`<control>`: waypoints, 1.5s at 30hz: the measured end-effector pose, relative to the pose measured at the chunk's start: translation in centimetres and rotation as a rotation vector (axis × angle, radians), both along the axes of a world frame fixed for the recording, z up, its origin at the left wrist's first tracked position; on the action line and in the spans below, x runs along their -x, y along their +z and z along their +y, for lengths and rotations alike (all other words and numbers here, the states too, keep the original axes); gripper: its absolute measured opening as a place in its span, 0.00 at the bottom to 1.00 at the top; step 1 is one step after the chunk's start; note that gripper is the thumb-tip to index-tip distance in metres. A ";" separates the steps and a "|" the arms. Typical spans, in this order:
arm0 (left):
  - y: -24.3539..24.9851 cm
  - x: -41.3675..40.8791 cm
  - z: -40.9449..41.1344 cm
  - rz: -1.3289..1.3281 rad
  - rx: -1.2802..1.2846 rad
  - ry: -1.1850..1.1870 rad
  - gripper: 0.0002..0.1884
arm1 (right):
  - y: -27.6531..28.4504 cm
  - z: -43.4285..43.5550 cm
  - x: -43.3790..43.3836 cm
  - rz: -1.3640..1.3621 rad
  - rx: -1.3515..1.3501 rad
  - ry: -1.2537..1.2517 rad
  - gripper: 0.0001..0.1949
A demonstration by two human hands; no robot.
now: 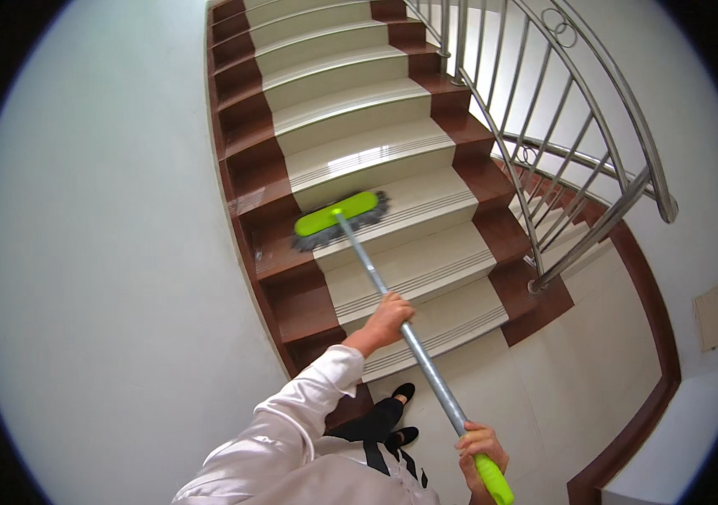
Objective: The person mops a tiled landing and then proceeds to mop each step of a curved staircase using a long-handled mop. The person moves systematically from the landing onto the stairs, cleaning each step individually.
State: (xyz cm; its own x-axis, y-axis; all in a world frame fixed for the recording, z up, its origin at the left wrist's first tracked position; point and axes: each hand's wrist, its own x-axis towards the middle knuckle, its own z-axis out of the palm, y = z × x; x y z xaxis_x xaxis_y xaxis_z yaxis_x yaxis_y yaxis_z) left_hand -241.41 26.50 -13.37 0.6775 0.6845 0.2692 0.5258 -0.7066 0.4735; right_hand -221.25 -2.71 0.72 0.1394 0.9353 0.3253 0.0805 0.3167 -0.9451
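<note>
A dust mop with a lime-green head (337,214) and a grey fringe lies across a stair tread, from the dark red-brown border onto the cream part. Its metal pole (431,369) slants down to the lower right. My left hand (386,320) is closed around the middle of the pole. Near the lower end, my right hand (484,449) grips the pole just above the lime-green end grip (495,481). The mop head looks slightly blurred.
Cream stairs (409,252) with dark red-brown borders rise ahead. A plain wall (113,252) stands at the left. A stainless-steel railing (592,113) bounds the right side, its lowest post on the bottom step. My feet in black shoes (404,392) are on the tiled landing (586,353).
</note>
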 end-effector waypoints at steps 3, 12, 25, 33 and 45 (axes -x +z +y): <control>-1.8 5.3 -1.6 0.033 -0.014 0.082 0.09 | -0.9 -0.5 1.5 0.170 0.140 0.005 0.12; -2.2 5.0 -1.2 0.039 -0.038 0.089 0.08 | -0.9 -1.2 2.5 0.414 0.160 -0.247 0.11; 1.1 -9.9 8.1 -0.140 -0.038 -0.214 0.06 | 3.1 3.6 2.7 0.251 0.072 -0.650 0.13; 1.1 -6.4 2.9 -0.084 0.083 -0.119 0.06 | 4.0 1.4 -2.0 0.434 0.153 -0.654 0.14; -2.2 -18.4 4.6 0.205 0.008 -0.152 0.05 | -1.5 0.9 -13.1 0.673 0.099 -0.778 0.12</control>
